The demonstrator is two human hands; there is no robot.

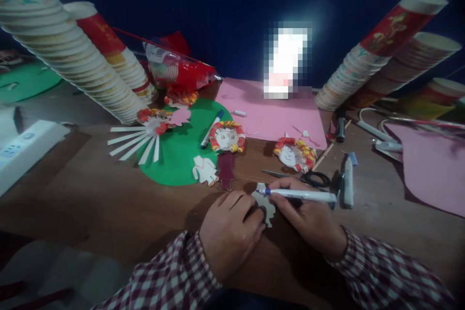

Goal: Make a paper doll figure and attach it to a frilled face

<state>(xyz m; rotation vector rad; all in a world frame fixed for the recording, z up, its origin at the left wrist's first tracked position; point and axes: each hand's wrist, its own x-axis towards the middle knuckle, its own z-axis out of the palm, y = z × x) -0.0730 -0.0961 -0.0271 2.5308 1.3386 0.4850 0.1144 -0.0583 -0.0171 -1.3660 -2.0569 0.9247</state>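
Observation:
My right hand [312,225] grips a white marker [305,195] with a purple end, its tip at the top of a small pale paper cutout [269,210]. My left hand [232,230] is closed, its curled fingers holding the cutout against the table and covering its left part. Just beyond my right hand lie scissors [320,179] with black handles. Farther off are a maroon paper figure [226,170] with a round white face [227,139] in a red and yellow ring, a white paper figure [205,170], and another decorated ring [303,155].
Tall stacks of paper cups lean at left [72,43] and right [378,48]. A green sheet [163,169] and a pink sheet [269,121] lie beyond my hands. A power strip [31,150] is at left; another marker [348,181] lies at right.

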